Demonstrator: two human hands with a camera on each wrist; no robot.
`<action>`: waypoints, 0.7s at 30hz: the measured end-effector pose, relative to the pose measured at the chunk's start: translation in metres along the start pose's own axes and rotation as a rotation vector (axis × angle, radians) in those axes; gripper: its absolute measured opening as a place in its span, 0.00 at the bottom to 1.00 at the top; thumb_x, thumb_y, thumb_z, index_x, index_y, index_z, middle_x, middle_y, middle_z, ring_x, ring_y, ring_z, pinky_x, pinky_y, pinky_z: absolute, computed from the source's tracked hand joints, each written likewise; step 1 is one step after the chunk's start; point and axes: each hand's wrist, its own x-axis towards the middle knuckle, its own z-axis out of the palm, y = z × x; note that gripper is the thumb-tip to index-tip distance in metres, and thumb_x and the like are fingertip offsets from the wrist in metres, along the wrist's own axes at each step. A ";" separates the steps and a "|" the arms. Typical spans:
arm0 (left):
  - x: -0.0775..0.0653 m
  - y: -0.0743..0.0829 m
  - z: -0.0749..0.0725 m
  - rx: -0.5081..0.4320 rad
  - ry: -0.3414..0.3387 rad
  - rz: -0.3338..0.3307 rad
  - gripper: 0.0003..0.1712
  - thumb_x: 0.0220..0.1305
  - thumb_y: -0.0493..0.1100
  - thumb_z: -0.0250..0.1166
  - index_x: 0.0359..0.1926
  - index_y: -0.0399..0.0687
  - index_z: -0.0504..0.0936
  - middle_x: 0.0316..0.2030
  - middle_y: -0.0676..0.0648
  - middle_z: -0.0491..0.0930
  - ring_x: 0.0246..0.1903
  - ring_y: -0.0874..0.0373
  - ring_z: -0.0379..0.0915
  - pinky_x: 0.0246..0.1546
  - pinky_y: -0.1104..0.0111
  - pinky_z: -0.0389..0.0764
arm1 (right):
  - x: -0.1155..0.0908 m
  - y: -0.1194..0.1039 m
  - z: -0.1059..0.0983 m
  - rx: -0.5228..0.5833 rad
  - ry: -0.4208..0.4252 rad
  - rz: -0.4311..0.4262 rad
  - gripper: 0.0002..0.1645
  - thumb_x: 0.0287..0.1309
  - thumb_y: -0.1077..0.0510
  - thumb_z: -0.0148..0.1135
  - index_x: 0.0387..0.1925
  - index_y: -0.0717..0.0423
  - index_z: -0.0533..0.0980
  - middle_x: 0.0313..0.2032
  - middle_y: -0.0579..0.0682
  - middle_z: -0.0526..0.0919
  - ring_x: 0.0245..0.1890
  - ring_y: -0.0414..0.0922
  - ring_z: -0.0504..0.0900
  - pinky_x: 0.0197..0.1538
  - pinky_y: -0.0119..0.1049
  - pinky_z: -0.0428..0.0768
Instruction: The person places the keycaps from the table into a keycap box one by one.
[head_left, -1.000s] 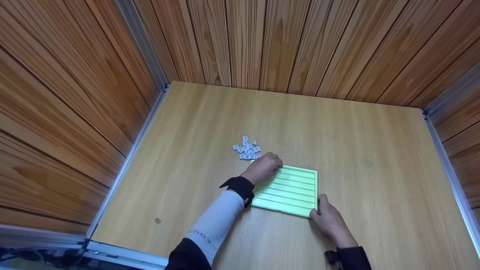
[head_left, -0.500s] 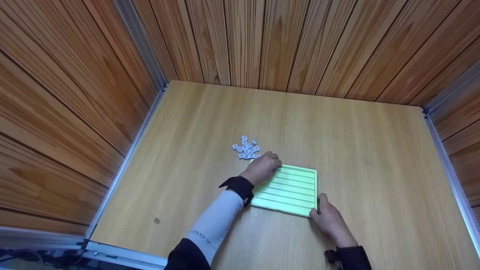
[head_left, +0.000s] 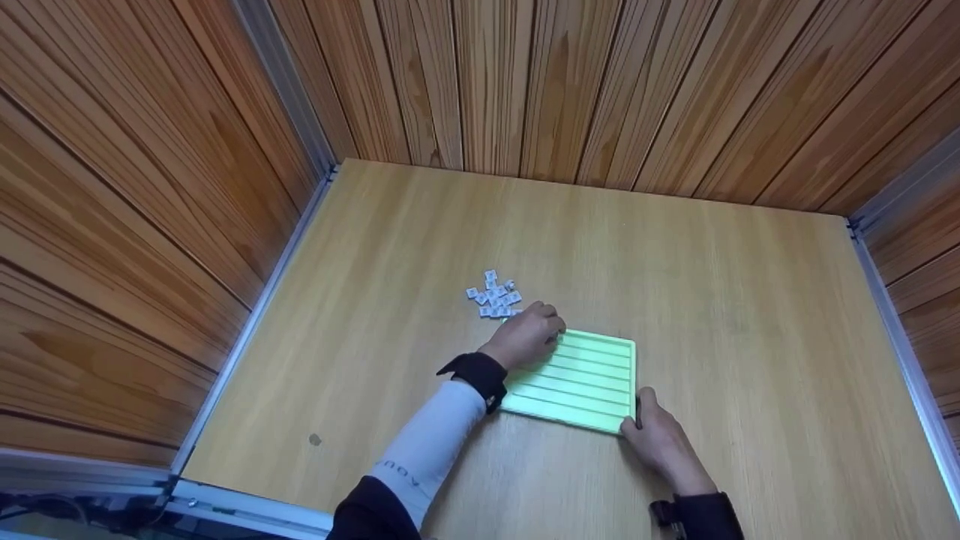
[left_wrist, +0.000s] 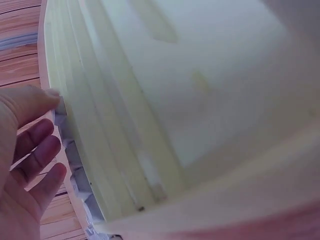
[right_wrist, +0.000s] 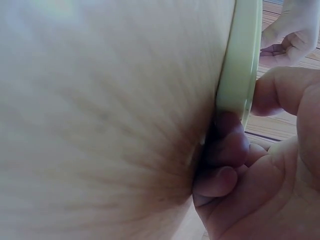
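Observation:
A light green tray (head_left: 581, 386) with parallel ridges lies on the table. My left hand (head_left: 523, 336) is over its far left corner. In the left wrist view, that hand's thumb and a partly hidden finger pinch a small grey-white tile (left_wrist: 60, 107) at the far edge, at the end of a row of similar tiles (left_wrist: 81, 180). My right hand (head_left: 664, 446) grips the tray's near right corner. The right wrist view has its thumb (right_wrist: 267, 95) on the tray's rim and the other fingers curled underneath. Part of the tray is hidden behind my left hand and forearm.
Several small white square tiles (head_left: 493, 294) with dark marks lie in a loose cluster just beyond the tray's far left corner. Wood-panelled walls (head_left: 555, 90) with metal corner frames enclose the table (head_left: 390, 300). A small dark spot (head_left: 315, 440) marks its left part.

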 end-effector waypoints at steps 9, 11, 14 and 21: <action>-0.010 -0.023 -0.016 -0.044 0.083 -0.064 0.14 0.67 0.42 0.68 0.51 0.45 0.86 0.51 0.47 0.81 0.52 0.54 0.74 0.51 0.68 0.78 | 0.002 0.000 -0.001 -0.007 -0.014 0.015 0.17 0.63 0.61 0.55 0.50 0.62 0.62 0.29 0.51 0.68 0.28 0.48 0.69 0.27 0.38 0.65; -0.012 -0.030 -0.020 -0.043 0.103 -0.081 0.13 0.67 0.41 0.67 0.51 0.45 0.86 0.51 0.46 0.80 0.52 0.54 0.74 0.51 0.67 0.79 | 0.002 0.000 -0.002 -0.010 -0.013 0.010 0.18 0.63 0.61 0.55 0.50 0.62 0.62 0.29 0.51 0.68 0.28 0.48 0.69 0.27 0.39 0.65; -0.017 -0.040 -0.026 -0.046 0.115 -0.113 0.13 0.68 0.40 0.65 0.51 0.44 0.85 0.52 0.45 0.80 0.54 0.52 0.74 0.52 0.65 0.79 | 0.002 0.001 -0.002 -0.013 -0.011 0.002 0.17 0.63 0.61 0.55 0.50 0.62 0.62 0.29 0.52 0.68 0.29 0.49 0.69 0.28 0.39 0.64; -0.031 -0.062 -0.036 -0.026 0.122 -0.188 0.16 0.66 0.42 0.68 0.54 0.45 0.85 0.54 0.44 0.79 0.58 0.49 0.72 0.57 0.59 0.77 | 0.000 -0.001 -0.001 -0.009 0.005 -0.013 0.15 0.62 0.63 0.55 0.47 0.61 0.62 0.27 0.49 0.65 0.27 0.47 0.68 0.27 0.38 0.63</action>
